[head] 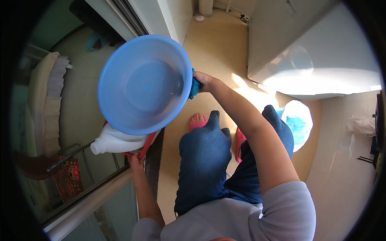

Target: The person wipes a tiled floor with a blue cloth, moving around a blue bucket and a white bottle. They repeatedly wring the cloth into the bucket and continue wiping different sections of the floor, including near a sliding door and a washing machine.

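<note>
A round blue plastic basin (144, 87) fills the upper middle of the view, its inside turned up towards me. At its right rim my right hand (204, 82) grips a bunched teal cloth (194, 86); whether the fingers also hold the rim is hidden. My left hand (137, 160) is closed on a red bar (146, 147), part of an object mostly covered by the basin. Between the bar and the basin lies a white plastic jug (120, 140) on its side, its neck pointing left.
A glazed sliding door frame (90, 201) runs along the lower left. Beyond it stands a bed (45, 105) with a ruffled edge. At the right are a large white appliance (301, 60) and a bag-lined bin (298, 125) by my leg.
</note>
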`<action>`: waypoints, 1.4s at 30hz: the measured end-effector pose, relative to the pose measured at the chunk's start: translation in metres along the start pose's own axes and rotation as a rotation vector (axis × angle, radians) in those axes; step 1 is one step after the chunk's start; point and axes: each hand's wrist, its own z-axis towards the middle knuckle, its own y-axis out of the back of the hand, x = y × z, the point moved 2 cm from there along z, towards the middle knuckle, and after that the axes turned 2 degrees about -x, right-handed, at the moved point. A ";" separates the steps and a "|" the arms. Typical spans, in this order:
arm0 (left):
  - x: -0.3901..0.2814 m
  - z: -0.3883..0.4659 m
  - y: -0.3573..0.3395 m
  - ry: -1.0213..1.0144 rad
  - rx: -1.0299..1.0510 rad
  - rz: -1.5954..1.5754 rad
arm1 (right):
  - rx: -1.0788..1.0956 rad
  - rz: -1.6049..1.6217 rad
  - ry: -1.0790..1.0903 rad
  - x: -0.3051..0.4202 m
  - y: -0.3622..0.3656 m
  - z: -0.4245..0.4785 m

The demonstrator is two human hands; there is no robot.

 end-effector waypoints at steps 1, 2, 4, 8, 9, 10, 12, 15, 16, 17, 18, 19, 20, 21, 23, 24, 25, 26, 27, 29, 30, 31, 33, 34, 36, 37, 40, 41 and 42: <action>0.010 -0.012 -0.014 -0.013 0.003 0.003 | -0.014 -0.046 -0.015 0.000 0.010 -0.008; 0.018 -0.031 -0.038 -0.014 0.024 0.007 | -0.049 -0.069 -0.026 -0.003 0.024 -0.014; 0.023 -0.059 -0.055 -0.034 0.040 0.023 | -0.019 -0.103 -0.028 -0.006 0.039 -0.025; 0.039 -0.079 -0.085 -0.079 0.081 0.054 | -0.123 -0.185 -0.026 -0.007 0.084 -0.040; 0.044 -0.086 -0.093 -0.096 0.094 0.054 | -0.138 -0.157 0.016 -0.008 0.087 -0.049; 0.050 -0.092 -0.101 -0.106 0.110 0.052 | -0.153 -0.134 0.046 -0.008 0.096 -0.056; 0.055 -0.096 -0.113 -0.044 0.220 0.047 | -0.203 -0.100 0.096 -0.007 0.108 -0.069; 0.075 -0.104 -0.144 -0.004 0.318 0.023 | -0.349 -0.064 0.141 -0.003 0.124 -0.089; 0.083 -0.111 -0.158 0.002 0.338 0.015 | -0.429 -0.055 0.143 -0.004 0.134 -0.091; 0.088 -0.116 -0.172 0.008 0.357 0.008 | -0.509 -0.044 0.145 -0.006 0.143 -0.094; 0.089 -0.122 -0.182 0.021 0.400 0.023 | -0.526 -0.017 0.134 -0.009 0.146 -0.098; 0.090 -0.129 -0.195 0.023 0.437 0.033 | -0.541 -0.007 0.135 -0.009 0.152 -0.102; 0.091 -0.136 -0.208 0.026 0.475 0.042 | -0.555 0.003 0.137 -0.009 0.159 -0.107; 0.090 -0.143 -0.222 0.025 0.508 0.056 | -0.566 0.016 0.137 -0.010 0.165 -0.109; 0.089 -0.153 -0.243 0.068 0.532 0.065 | -0.571 0.037 0.141 -0.004 0.163 -0.119; 0.092 -0.156 -0.254 0.091 0.549 0.073 | -0.582 0.041 0.148 0.001 0.165 -0.126; 0.093 -0.156 -0.266 0.114 0.566 0.080 | -0.610 0.086 0.171 0.003 0.172 -0.126; 0.093 -0.156 -0.277 0.106 0.603 0.071 | -0.639 0.130 0.193 0.005 0.179 -0.125; 0.094 -0.155 -0.287 0.136 0.598 0.085 | -0.666 0.175 0.211 0.006 0.183 -0.126; 0.094 -0.154 -0.305 0.192 0.617 0.115 | -0.723 0.267 0.247 0.009 0.191 -0.129; 0.092 -0.153 -0.312 0.129 0.637 0.164 | -0.749 0.318 0.270 0.011 0.191 -0.130; 0.092 -0.150 -0.321 0.136 0.646 0.165 | -0.776 0.370 0.292 0.013 0.190 -0.131; 0.088 -0.142 -0.336 0.147 0.655 0.171 | -0.734 0.405 0.327 0.019 0.178 -0.138; 0.085 -0.141 -0.345 0.125 0.659 0.209 | -0.717 0.420 0.347 0.025 0.167 -0.147; 0.085 -0.138 -0.369 0.118 0.697 0.209 | -0.630 0.404 0.403 0.030 0.165 -0.151; 0.085 -0.138 -0.382 0.114 0.715 0.210 | -0.647 0.384 0.396 0.032 0.167 -0.150; 0.085 -0.133 -0.418 0.098 0.736 0.239 | -0.704 0.319 0.407 0.040 0.167 -0.139; 0.085 -0.130 -0.429 0.092 0.741 0.249 | -0.715 0.314 0.421 0.043 0.169 -0.134; 0.086 -0.127 -0.441 0.089 0.748 0.266 | -0.728 0.308 0.434 0.047 0.170 -0.130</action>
